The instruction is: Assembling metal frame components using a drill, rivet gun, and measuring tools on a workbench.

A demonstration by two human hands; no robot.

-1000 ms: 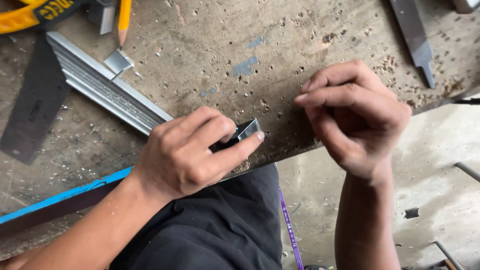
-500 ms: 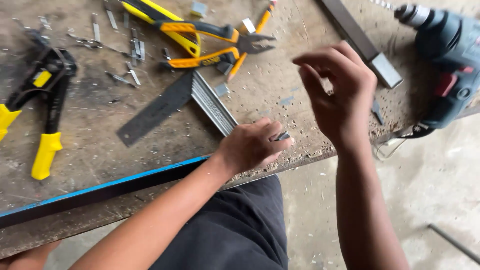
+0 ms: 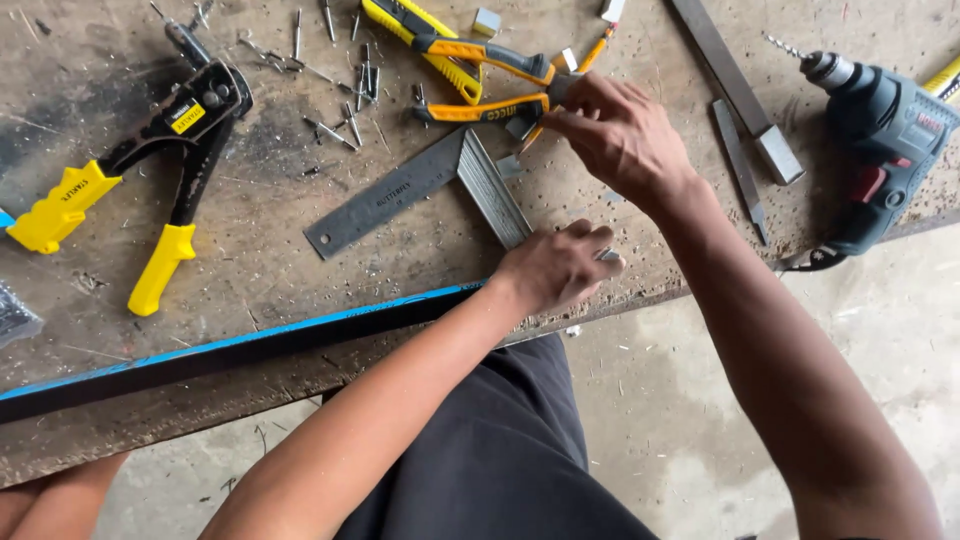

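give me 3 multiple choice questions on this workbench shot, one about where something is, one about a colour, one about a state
1. Where does the power drill lie?
A. on the bench's right end
B. beside the riveter
C. on the floor

2. What colour are the handles of the hand riveter?
A. red
B. yellow
C. green

3. How is the left hand set?
A. flat and open
B. lifted off the bench
C. closed on a small metal piece at the bench edge

Answers:
1 A, the drill rests at the far right of the workbench.
2 B, both grips are yellow.
3 C, the fingers curl round the piece while the right hand reaches toward the snips.
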